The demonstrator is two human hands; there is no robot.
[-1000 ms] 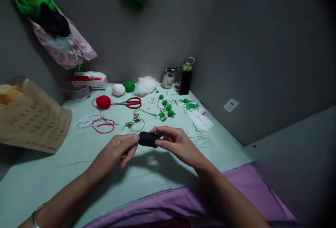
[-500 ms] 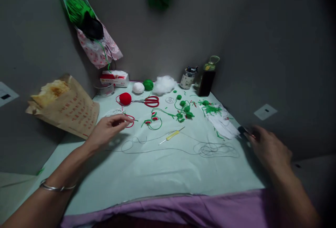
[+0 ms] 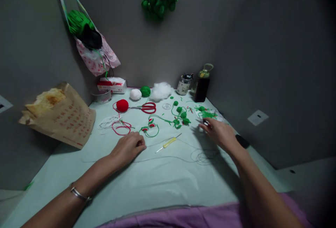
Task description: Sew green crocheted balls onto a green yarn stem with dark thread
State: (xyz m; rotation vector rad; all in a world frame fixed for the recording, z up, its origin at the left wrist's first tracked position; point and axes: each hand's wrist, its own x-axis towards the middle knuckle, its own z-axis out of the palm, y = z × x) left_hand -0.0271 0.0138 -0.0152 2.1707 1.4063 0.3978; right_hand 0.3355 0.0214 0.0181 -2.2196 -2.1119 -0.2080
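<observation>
My left hand (image 3: pixel 129 148) is closed near the table, fingers curled at one end of a thin grey thread (image 3: pixel 168 157); what it pinches is too small to make out. My right hand (image 3: pixel 219 133) is closed around a small dark-handled tool with a thin pointed metal tip, beside the green yarn scraps (image 3: pixel 207 114). Between the hands lies a yellow-handled crochet hook (image 3: pixel 169 142). Small green balls (image 3: pixel 183 115) on green yarn and little red-and-green pieces (image 3: pixel 151 125) rest beyond it.
Red scissors (image 3: pixel 148 108), a red yarn ball (image 3: pixel 122 105), white stuffing (image 3: pixel 161 91), a jar (image 3: pixel 184 85) and a dark bottle (image 3: pixel 202 87) stand or lie toward the back. A paper bag with bread (image 3: pixel 70 119) is at left; a black object (image 3: pixel 242 141) lies at the right edge.
My left hand has moved right and nearer, closing its fingers on the thread area. My right hand has come inward from the right edge with the small tool. The view has shifted slightly.
</observation>
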